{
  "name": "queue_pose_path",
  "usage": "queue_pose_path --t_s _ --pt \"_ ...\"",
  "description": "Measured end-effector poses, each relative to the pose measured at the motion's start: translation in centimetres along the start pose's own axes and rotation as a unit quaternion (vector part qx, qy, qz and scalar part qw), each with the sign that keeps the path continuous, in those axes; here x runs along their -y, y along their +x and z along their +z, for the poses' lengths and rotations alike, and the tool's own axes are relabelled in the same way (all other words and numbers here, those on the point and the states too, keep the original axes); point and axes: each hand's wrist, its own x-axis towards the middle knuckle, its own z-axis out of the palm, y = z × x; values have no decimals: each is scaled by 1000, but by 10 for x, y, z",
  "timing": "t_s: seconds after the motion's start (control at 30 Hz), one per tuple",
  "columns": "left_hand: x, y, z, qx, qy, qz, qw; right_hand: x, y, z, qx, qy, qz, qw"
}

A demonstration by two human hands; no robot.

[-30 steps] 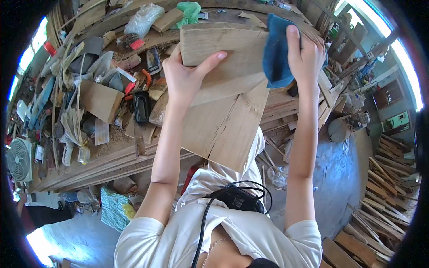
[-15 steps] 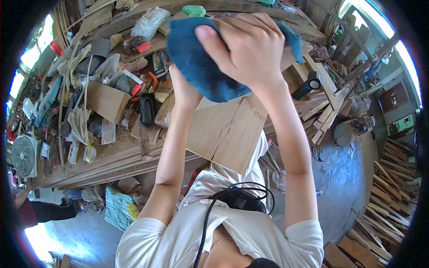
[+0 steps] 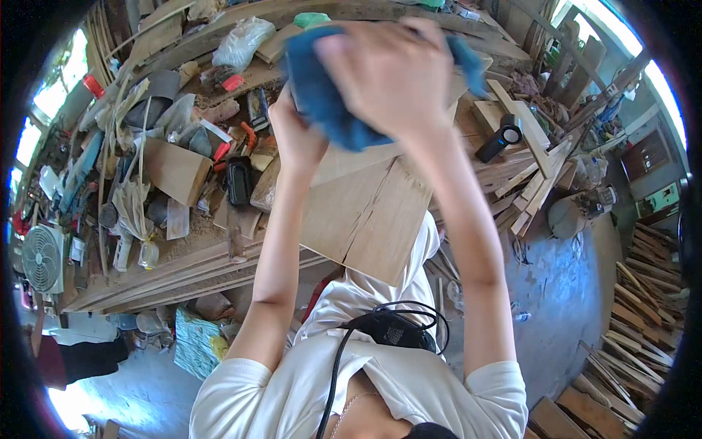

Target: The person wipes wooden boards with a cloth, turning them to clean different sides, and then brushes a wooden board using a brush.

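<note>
My right hand (image 3: 398, 77), blurred by motion, grips a blue cloth (image 3: 329, 99), its thumb on the cloth's left part. A loose end of the cloth sticks out beyond the fingers on the right. My left hand (image 3: 298, 139) is beside the cloth's lower left edge, fingers curled. The cloth covers part of it, so what it grips is hidden. Below both hands lies a pale wooden board (image 3: 365, 219) with a dark crack along its grain, its near end above my lap.
Left on the cluttered workbench are a black case (image 3: 238, 181), a wood block (image 3: 174, 170) and a plastic bag (image 3: 243, 42). A black cylindrical device (image 3: 500, 139) lies right among wood strips. A fan (image 3: 42, 258) stands far left, near another person (image 3: 53, 362). Scrap wood (image 3: 636, 322) is piled right.
My right hand and the cloth have shifted slightly up, the hand also a little left. My left hand has moved slightly left, and more of it shows.
</note>
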Motion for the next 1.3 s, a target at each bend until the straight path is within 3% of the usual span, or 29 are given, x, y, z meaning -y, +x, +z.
queue_pose_path --t_s 0.03,0.1,0.17,0.23,0.27,0.33,0.43,0.53,0.6,0.7,0.8,0.9,0.97,1.07,1.13,1.3 --pt "6 -3 -5 -10 -172 -72 982 16 5 11 -48 44 -26 998" --pt "10 -5 -6 -52 -267 -96 957 30 8 15 -65 11 -47 997" --pt "11 -8 4 -116 -125 -3 985 23 5 12 -65 17 -53 996" --pt "-1 -5 3 -30 10 50 998 -5 -4 13 -99 43 -65 992" --pt "-9 -3 4 7 72 84 994 -23 -11 4 -65 19 -48 997" --pt "-26 -2 15 -27 188 13 982 -63 -31 -14 -20 -53 10 998" --pt "-28 -1 22 -33 132 13 991 -103 -49 -17 -51 -72 29 996" --pt "-26 0 18 -3 231 1 973 -68 -32 -1 -41 -37 32 998" --pt "-2 1 7 -5 44 39 998 -15 -8 7 -2 21 14 1000" --pt "57 -5 8 -132 208 130 960 31 12 14 -3 20 -10 1000" --pt "46 -4 17 -124 259 160 944 23 10 16 -41 21 -19 999" --pt "5 5 11 13 207 131 969 -23 -9 9 -90 23 -18 995" --pt "-17 -4 29 -29 187 51 981 -62 -27 -4 -78 -26 20 996" --pt "-19 -5 30 -8 132 23 991 -119 -63 -11 -52 -79 124 988" --pt "-23 -6 29 9 124 36 992 -139 -70 -10 -60 -88 91 990" --pt "-16 -3 21 4 223 101 970 -48 -24 -4 -31 -52 40 997"
